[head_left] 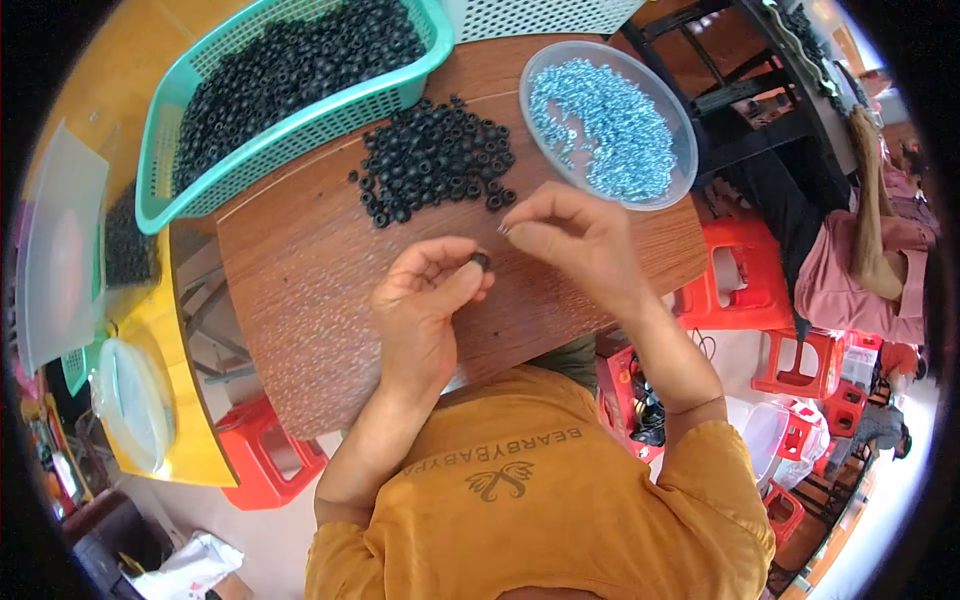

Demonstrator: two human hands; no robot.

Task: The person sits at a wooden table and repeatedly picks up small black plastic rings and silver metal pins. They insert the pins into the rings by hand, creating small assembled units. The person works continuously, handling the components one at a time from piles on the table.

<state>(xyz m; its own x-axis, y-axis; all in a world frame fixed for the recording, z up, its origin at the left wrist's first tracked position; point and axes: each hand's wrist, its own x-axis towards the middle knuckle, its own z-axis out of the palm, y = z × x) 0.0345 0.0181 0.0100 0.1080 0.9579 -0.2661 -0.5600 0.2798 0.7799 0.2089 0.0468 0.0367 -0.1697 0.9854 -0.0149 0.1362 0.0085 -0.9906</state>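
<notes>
My left hand (425, 300) pinches a small black rubber ring (481, 261) between thumb and fingertips, just above the brown wooden board (300, 300). My right hand (575, 235) hovers right beside it, its thumb and forefinger pinched on a small silvery screw (504, 229) close to the ring. A loose pile of black rings (435, 160) lies on the board beyond both hands. A clear round bowl (545, 62) of silvery-blue screws (605, 125) sits at the board's far right.
A teal mesh basket (300, 135) full of black rings rests at the far left. Red plastic stools (740, 270) stand around the board, another one (265, 455) lower left. A person in pink (860, 270) sits at the right. A yellow surface (175, 400) holds a clear container.
</notes>
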